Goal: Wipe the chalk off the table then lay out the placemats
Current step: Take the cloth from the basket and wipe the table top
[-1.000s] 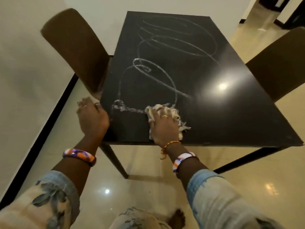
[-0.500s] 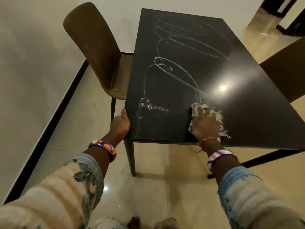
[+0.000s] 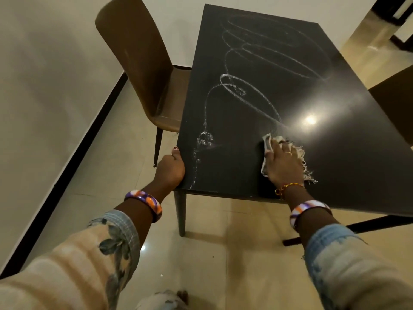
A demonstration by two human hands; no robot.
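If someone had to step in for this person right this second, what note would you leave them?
Left hand: grips the table at its near left corner.
Right hand: presses the fringed cloth flat on the tabletop, near the front edge.
Done: at most a small patch by the cloth looks wiped.
Left: the chalk loops across the left and far parts, plus the smudge by the left corner. Then the placemats, none of which are in view.

Table (image 3: 335, 175) top lies open — brown chair (image 3: 138, 70) crowds its left edge.
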